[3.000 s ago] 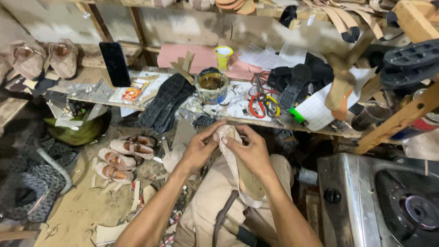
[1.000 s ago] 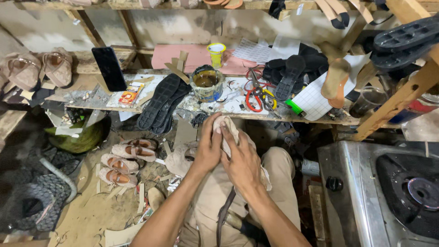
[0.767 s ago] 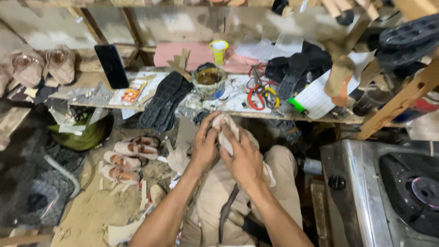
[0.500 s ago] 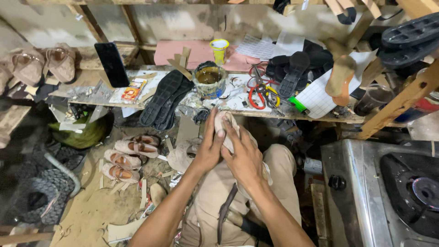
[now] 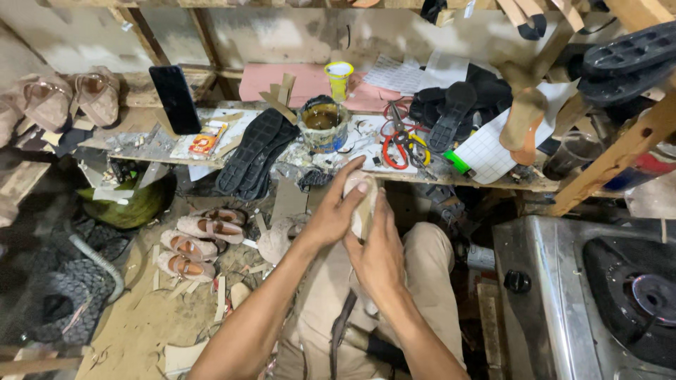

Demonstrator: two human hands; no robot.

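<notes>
Since half a second back, both hands have come closer together and the pale piece is turned edge-on between them, so less of its face shows. Left hand (image 5: 331, 214) is wrapped round the pale piece (image 5: 363, 204), fingers curled over its top, thumb side toward me. Right hand (image 5: 380, 253) lies flat against the other side, fingers stretched up along it, not curled. Piece sits above my lap, just in front of the surface (image 5: 211, 151) edge, touching nothing but my hands.

Step in hand, as I judge it: pressing and smoothing the piece between palm and fingers. Next move likely calls for even pressure along the whole length without letting it slip sideways.

On the surface: glue tin (image 5: 322, 127) near the middle, black soles (image 5: 253, 151) left of it, scissors (image 5: 398, 144) to its right. Sandals (image 5: 201, 243) lie on the floor to my left.
</notes>
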